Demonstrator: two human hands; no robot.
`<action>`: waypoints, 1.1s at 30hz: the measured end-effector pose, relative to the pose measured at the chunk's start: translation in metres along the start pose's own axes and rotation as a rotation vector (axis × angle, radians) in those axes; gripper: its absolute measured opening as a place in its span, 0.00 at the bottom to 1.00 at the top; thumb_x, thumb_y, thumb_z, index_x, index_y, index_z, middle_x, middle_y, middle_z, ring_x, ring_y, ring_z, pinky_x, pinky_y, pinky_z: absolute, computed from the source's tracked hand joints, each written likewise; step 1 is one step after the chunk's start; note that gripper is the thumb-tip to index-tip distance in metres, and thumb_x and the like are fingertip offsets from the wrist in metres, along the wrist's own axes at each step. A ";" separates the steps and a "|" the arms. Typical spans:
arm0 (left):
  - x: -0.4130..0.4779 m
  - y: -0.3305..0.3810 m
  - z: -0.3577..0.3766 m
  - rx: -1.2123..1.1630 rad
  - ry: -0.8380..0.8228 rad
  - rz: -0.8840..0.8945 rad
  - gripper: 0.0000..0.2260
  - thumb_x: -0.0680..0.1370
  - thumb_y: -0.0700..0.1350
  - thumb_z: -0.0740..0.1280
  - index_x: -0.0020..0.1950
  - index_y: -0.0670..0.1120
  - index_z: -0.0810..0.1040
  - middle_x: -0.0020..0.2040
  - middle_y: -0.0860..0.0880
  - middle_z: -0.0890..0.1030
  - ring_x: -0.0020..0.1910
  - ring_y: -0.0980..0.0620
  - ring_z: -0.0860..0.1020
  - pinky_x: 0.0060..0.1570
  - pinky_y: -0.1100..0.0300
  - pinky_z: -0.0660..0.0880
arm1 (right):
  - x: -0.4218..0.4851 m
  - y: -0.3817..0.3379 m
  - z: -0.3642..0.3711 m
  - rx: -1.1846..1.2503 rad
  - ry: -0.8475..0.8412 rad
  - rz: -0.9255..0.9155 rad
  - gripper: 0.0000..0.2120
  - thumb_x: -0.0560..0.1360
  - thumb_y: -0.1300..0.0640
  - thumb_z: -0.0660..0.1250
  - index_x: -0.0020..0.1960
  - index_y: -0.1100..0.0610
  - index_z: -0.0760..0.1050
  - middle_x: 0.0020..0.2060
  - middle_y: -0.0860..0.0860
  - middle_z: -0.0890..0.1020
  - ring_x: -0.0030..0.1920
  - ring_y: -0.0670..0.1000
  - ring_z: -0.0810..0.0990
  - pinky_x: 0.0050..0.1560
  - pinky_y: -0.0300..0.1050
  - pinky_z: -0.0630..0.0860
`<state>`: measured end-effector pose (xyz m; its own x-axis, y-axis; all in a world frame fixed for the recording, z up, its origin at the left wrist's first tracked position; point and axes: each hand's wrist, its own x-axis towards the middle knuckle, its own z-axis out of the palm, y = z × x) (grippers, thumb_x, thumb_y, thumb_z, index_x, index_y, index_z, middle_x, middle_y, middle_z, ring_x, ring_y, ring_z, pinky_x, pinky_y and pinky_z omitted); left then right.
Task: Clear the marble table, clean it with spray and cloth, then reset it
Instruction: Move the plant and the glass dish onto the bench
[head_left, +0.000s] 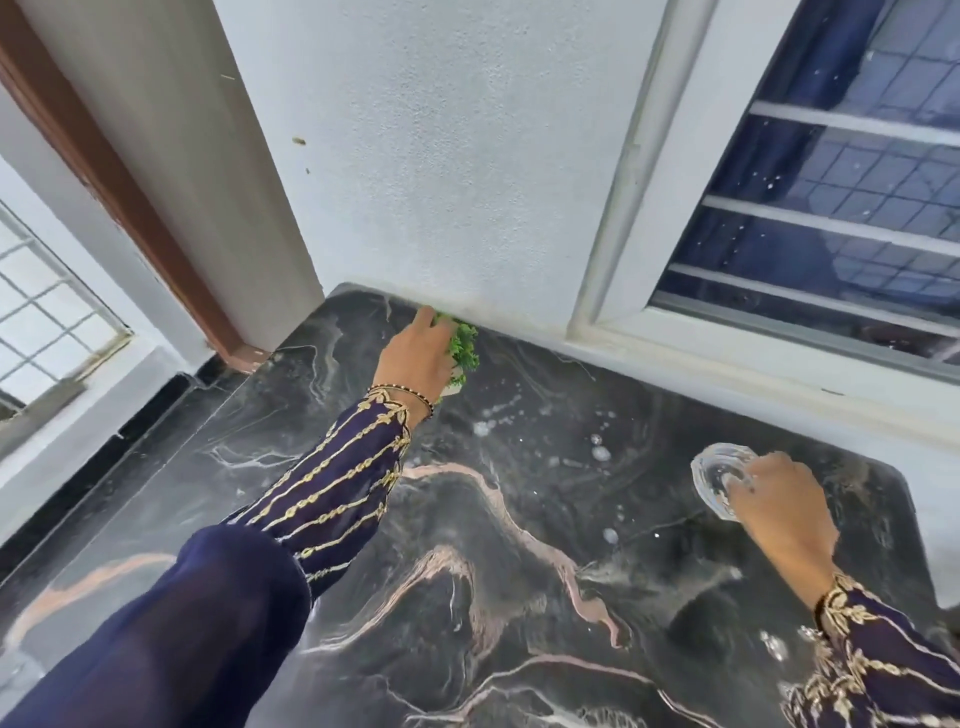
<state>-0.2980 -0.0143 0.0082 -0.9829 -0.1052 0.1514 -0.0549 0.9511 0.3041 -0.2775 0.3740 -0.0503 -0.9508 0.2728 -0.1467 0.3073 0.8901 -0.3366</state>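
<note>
The dark marble table (519, 545) with pink and white veins fills the lower view. My left hand (415, 358) reaches to the far edge by the wall and is closed around a small green artificial plant (464, 345) in a pale pot, most of it hidden by my fingers. My right hand (779, 514) rests at the right side, fingers over a clear glass dish (714, 475) that sits on the marble. Whitish wet spots (600, 453) dot the surface between my hands.
A white wall (441, 156) rises right behind the table. A window with white bars (831, 218) and its sill stand at the back right. A brown door frame (130, 197) and a floor step lie to the left.
</note>
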 end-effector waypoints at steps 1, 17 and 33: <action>-0.005 0.005 0.000 -0.016 0.004 0.015 0.14 0.76 0.36 0.62 0.62 0.39 0.74 0.61 0.41 0.72 0.52 0.37 0.78 0.49 0.45 0.76 | 0.005 0.008 0.002 0.003 0.003 0.048 0.13 0.76 0.57 0.69 0.51 0.68 0.77 0.50 0.66 0.80 0.50 0.66 0.81 0.51 0.59 0.80; -0.063 0.145 0.025 -0.210 -0.076 0.343 0.13 0.74 0.39 0.68 0.58 0.44 0.80 0.52 0.45 0.76 0.36 0.47 0.73 0.42 0.49 0.78 | -0.025 0.085 -0.011 0.332 -0.027 0.239 0.12 0.71 0.61 0.70 0.29 0.60 0.80 0.31 0.56 0.85 0.40 0.59 0.85 0.46 0.51 0.79; -0.211 0.528 0.130 -0.356 -0.451 0.639 0.13 0.74 0.43 0.69 0.59 0.49 0.80 0.54 0.50 0.76 0.33 0.57 0.73 0.49 0.56 0.76 | -0.118 0.456 -0.108 0.419 0.087 0.349 0.10 0.75 0.58 0.72 0.37 0.57 0.75 0.25 0.44 0.77 0.32 0.50 0.79 0.35 0.39 0.67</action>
<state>-0.1428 0.5474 0.0149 -0.7869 0.6164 0.0289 0.5171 0.6331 0.5760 -0.0290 0.7874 -0.0858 -0.7838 0.5709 -0.2443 0.5771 0.5245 -0.6260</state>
